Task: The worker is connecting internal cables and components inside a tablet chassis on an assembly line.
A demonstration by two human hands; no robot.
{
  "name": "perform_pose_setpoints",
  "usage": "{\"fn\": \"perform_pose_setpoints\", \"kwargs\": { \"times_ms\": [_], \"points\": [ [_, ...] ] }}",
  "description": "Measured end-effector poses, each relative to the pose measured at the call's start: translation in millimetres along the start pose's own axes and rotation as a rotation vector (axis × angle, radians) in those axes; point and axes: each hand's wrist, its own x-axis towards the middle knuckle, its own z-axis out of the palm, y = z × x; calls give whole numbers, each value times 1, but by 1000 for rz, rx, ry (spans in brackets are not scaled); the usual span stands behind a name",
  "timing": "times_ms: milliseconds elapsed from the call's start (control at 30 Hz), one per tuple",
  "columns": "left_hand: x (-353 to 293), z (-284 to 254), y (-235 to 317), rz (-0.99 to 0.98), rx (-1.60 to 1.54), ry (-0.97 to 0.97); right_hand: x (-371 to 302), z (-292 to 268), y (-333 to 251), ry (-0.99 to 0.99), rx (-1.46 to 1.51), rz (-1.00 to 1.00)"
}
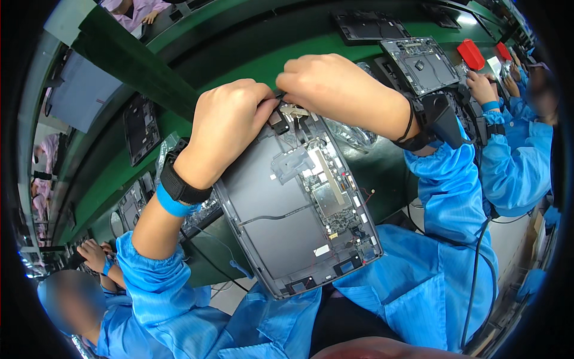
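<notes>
An opened grey laptop or tablet chassis [278, 245] lies tilted in front of me, its near edge close to my body. Along its right side runs a circuit board [330, 200], and a black cable [278, 215] crosses the bare grey area. A flat grey metal bracket [293, 164] rests over the upper part. My left hand [230, 119] is closed in a pinch at the far edge, its thumb beside a small black module [277, 122]. Just right of it, my right hand [320, 78] is closed with curled fingers at the same edge. Whatever the fingertips grip is hidden.
Another opened chassis [421, 66] stands raised at the right, near red bins [471, 55]. Dark chassis parts [142, 128] lie on the green bench [239, 66]. Clear plastic bags [356, 134] sit beyond my chassis. Co-workers in blue [517, 161] work on both sides.
</notes>
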Motion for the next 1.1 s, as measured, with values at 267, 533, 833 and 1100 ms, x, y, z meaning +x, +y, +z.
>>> {"fn": "perform_pose_setpoints", "kwargs": {
  "times_ms": [267,533,833,1100],
  "points": [
    [-1,-3,-1,32,-60,13,3,-1,10,-36,212,-72],
    [1,-4,-1,46,-50,-16,0,-5,5,-36,123,-89],
    [0,-3,-2,45,9,-10,1,0,-6,-7,37,-62],
    [-12,-29,14,169,-121,-105,-13,-9,15,266,201,-22]
  ]
}}
